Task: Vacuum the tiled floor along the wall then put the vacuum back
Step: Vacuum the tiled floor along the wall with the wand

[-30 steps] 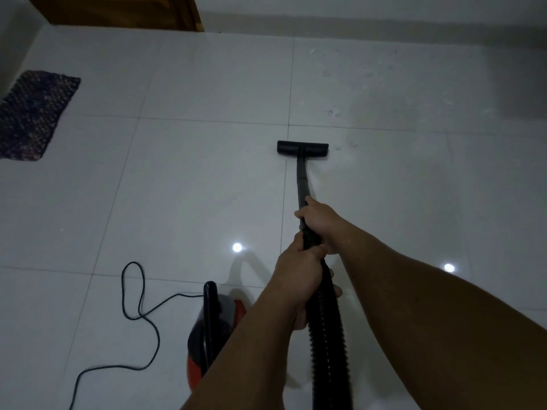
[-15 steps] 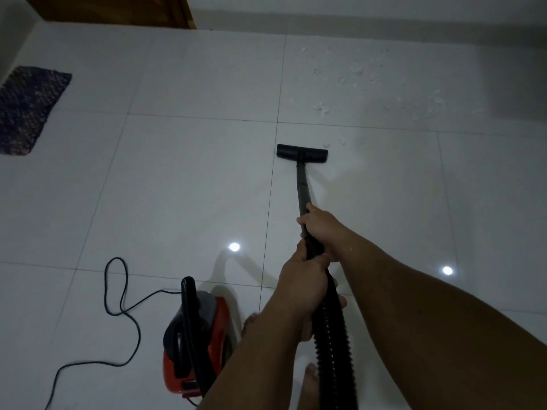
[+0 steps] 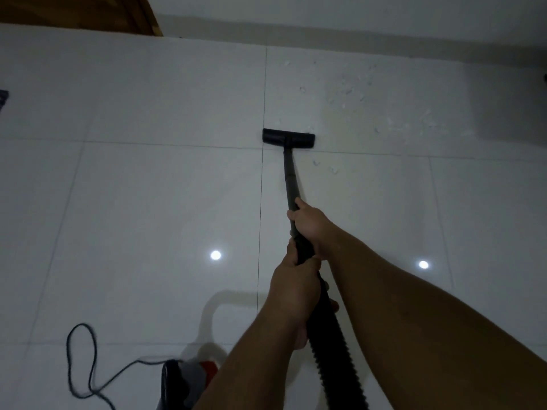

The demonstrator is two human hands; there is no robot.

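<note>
The white tiled floor (image 3: pixel 148 202) filled my view, running out beyond my grip to the wall (image 3: pixel 355 10) at the far edge. Behind and to the left of my grip, at the bottom of the frame, sat the vacuum body (image 3: pixel 189 380), red, grey and black, cut off by the frame; it was closed, so I could not tell what its canister held. Its black cord (image 3: pixel 83 359) looped over the tiles further left. The ribbed hose (image 3: pixel 331 350) ran back from my grip toward me. My right hand (image 3: pixel 310 223) was the forward one, fingers wrapped around the black wand (image 3: pixel 291 184). My left hand (image 3: pixel 296 288) sat just behind it, curled round the tube where the hose begins. Straight ahead of my grip the wand ended in the floor nozzle (image 3: pixel 288 138), flat on the tiles just right of a grout line. Pale debris scraps (image 3: pixel 355 93) lay scattered ahead and to the right of the nozzle, with a few bits (image 3: pixel 325 167) just right of the wand.
</note>
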